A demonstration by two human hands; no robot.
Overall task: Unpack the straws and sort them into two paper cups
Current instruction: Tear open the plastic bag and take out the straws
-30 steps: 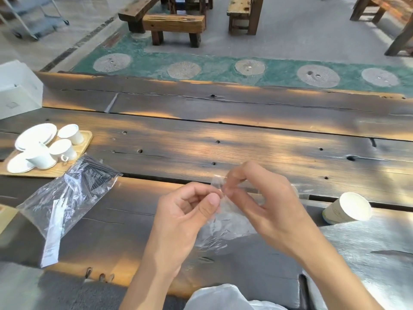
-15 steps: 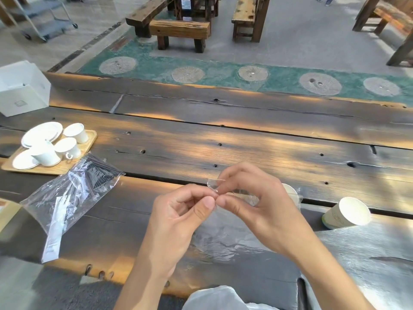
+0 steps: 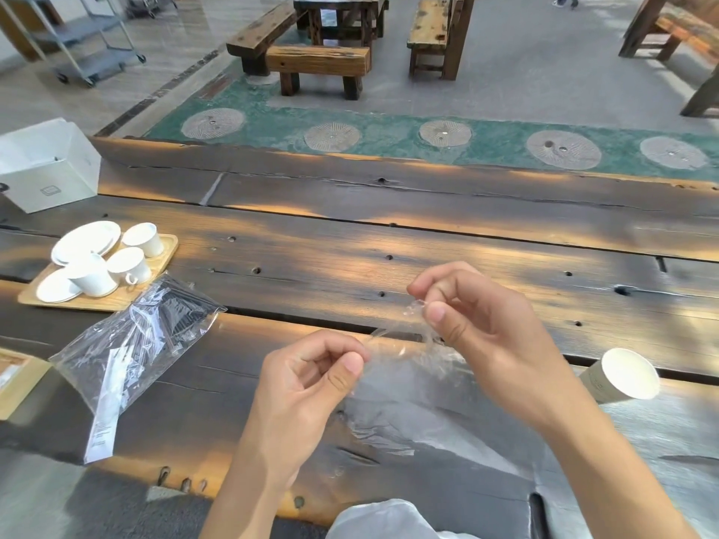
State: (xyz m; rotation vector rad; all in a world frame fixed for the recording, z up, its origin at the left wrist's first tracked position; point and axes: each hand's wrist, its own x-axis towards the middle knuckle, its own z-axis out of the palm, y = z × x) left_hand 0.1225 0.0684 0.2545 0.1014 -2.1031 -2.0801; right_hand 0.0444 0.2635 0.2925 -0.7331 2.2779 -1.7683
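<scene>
Both hands grip one clear plastic bag (image 3: 404, 387) over the dark wooden table (image 3: 389, 243). My left hand (image 3: 307, 379) pinches its top edge between thumb and forefinger. My right hand (image 3: 478, 328) pinches the other side of the top edge, raised higher, and the film stretches between them. What the bag holds I cannot make out. A second clear bag (image 3: 132, 344) with black straws and a white label lies flat at the left. One white paper cup (image 3: 622, 377) lies tipped at the right, mouth towards me. My right hand hides any second cup.
A wooden tray (image 3: 163, 266) with white cups and saucers sits at the left, a white box (image 3: 46, 165) behind it. A cardboard piece (image 3: 15, 379) lies at the left edge. White cloth (image 3: 381, 519) shows at the bottom. Benches stand beyond the table.
My hands have pulled apart: the right rose and moved right, the left dropped slightly, stretching the bag's top edge open between them. The cup behind my right hand is hidden now.
</scene>
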